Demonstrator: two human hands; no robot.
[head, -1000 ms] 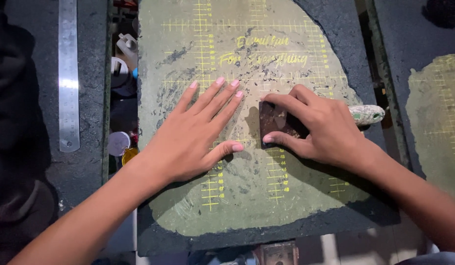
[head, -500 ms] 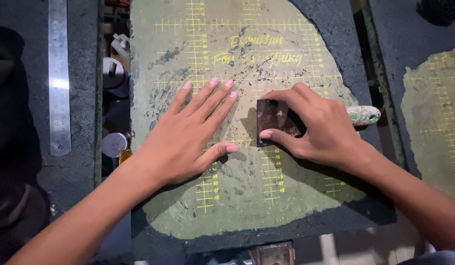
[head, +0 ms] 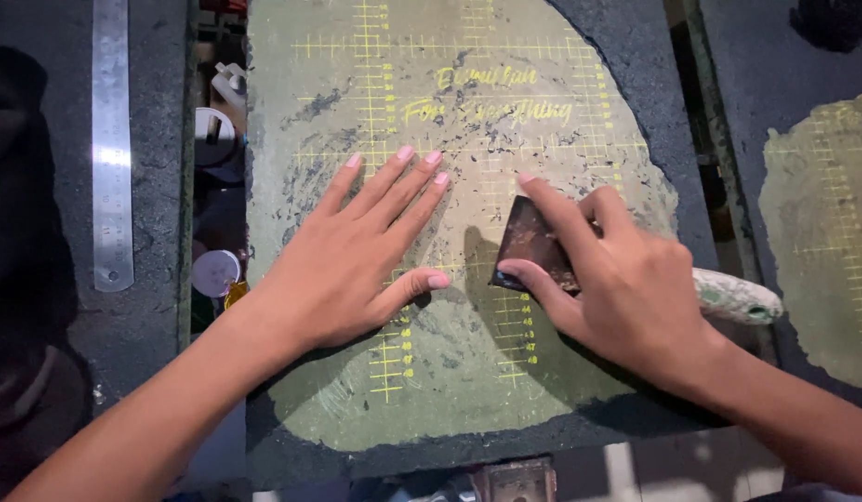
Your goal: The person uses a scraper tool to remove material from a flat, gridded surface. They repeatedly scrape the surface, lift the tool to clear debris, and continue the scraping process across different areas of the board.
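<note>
1. One view only, from a head-worn camera, looking almost straight down onto the worn green cutting mat [head: 468,390].
2. Close range: the mat fills most of the frame, both forearms entering from the bottom edge.
3. Margins: steel ruler [head: 111,139] at left, a second mat [head: 822,242] cut off at right.
4. No second view — no overlap to record.

The left hand [head: 357,256] lies flat at mid-frame, palm down, fingers spread toward the upper right. The right hand [head: 617,279], at centre right, is curled, thumb and forefinger pinching; both forearms run to the lower corners.
</note>
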